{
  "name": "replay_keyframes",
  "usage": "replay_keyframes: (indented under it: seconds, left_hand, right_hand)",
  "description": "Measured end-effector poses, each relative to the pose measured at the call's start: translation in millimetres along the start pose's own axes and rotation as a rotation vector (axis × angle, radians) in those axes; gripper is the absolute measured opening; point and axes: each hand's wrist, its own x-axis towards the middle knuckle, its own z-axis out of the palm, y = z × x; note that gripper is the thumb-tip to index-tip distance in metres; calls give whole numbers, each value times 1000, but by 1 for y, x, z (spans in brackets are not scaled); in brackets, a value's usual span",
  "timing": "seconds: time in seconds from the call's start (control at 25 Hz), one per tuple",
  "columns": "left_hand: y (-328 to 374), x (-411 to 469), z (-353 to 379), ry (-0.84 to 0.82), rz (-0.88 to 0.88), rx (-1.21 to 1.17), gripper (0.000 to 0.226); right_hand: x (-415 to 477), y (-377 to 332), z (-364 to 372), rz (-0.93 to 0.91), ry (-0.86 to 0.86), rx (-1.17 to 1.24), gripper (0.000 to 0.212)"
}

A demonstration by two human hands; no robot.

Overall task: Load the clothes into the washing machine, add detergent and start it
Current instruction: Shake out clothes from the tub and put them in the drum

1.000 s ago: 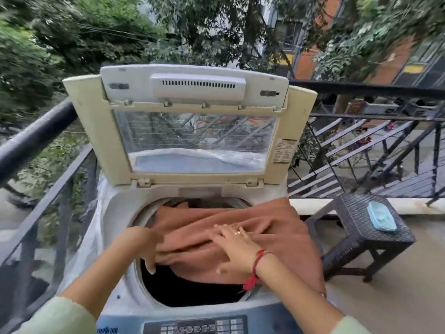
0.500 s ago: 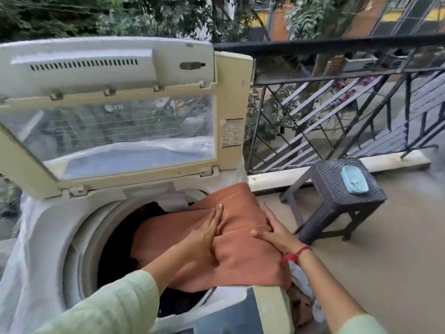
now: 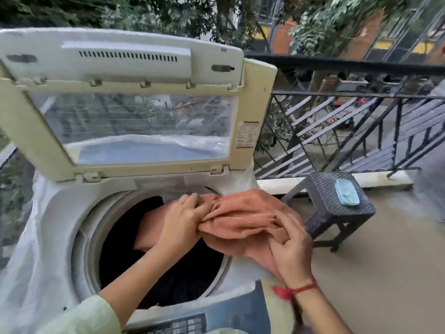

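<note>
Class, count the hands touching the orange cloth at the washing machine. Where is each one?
2. The left hand grips the orange cloth over the drum opening; the right hand bunches it at the washer's right rim.

1. Location: residential balcony, outdoors.
2. Evidence: black metal railing (image 3: 361,121); trees and buildings beyond; top-loading washing machine (image 3: 60,225); woven stool (image 3: 337,208) on bare floor.

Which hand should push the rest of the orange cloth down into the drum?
Probably left. The left hand sits over the drum opening, gripping the orange cloth; the right hand holds the bunch over the machine's right rim.
</note>
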Motion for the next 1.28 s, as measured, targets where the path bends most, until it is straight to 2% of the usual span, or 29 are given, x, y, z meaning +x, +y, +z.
replay_keyframes:
  seconds: [0.08,0.12,0.2,0.24,0.28,0.32,0.4,0.44,0.48,0.52,0.64,0.72,0.76,0.8,0.88,0.92,1.0,1.12,1.16,1.28]
  left_hand:
    - [-10,3,-61,233,-59,20,43]
    - [-18,-3,-89,343,-90,49,43]
    - [-39,-20,-121,438,-179,146,42]
    - [-55,-30,-124,409,-238,232,43]
    - [-76,-43,-118,291,-298,360,46]
    - [-95,-56,-110,39,-354,468,53]
    - [-114,-75,-93,-684,-465,433,82]
    - [-113,-79,-85,-1016,-496,368,93]
    - [-107,-76,-75,-1184,-509,329,104]
    - [-96,-66,-66,-1166,-479,313,119]
    - [-37,-15,-31,-831,-269,234,152]
    - [-4,11,11,-893,-170,75,156]
    - [10,15,31,-959,-139,15,156]
    - [18,13,50,-999,-106,-37,156]
    - [25,5,72,-1011,-7,-145,149]
    - [24,0,79,-995,26,-186,143]
    - [20,-9,83,-924,15,-215,128]
    - [22,-28,79,-701,63,-237,109]
    - [24,-33,74,-606,86,-232,100]
    - [29,-26,42,-287,67,-170,68]
  right_hand:
    - [29,-51,3,-326,48,-34,37]
    - [38,-75,13,-395,44,-37,39]
    - [41,-100,47,-395,2,-93,46]
    - [36,-103,70,-369,-35,-171,49]
    - [28,-96,95,-343,-142,-308,52]
    - [19,-86,120,-325,-358,-479,57]
    - [1,-62,152,-273,-953,-737,74]
    - [-4,-53,156,-241,-1190,-730,81]
    - [-2,-45,151,-215,-1272,-663,83]
    - [6,-35,138,-202,-1206,-558,82]
    - [49,11,78,-72,-722,-401,90]
    - [69,65,35,109,-504,-340,106]
    - [68,89,19,214,-508,-283,114]
    - [56,105,9,321,-596,-182,121]
    - [10,117,2,482,-816,97,122]
    - [-13,117,0,553,-834,212,120]
    - [-43,113,-4,597,-678,284,97]
    - [-53,98,-5,446,-316,47,31]
    - [-52,86,-4,383,-242,-53,22]
    - [-44,46,1,202,-132,-257,17]
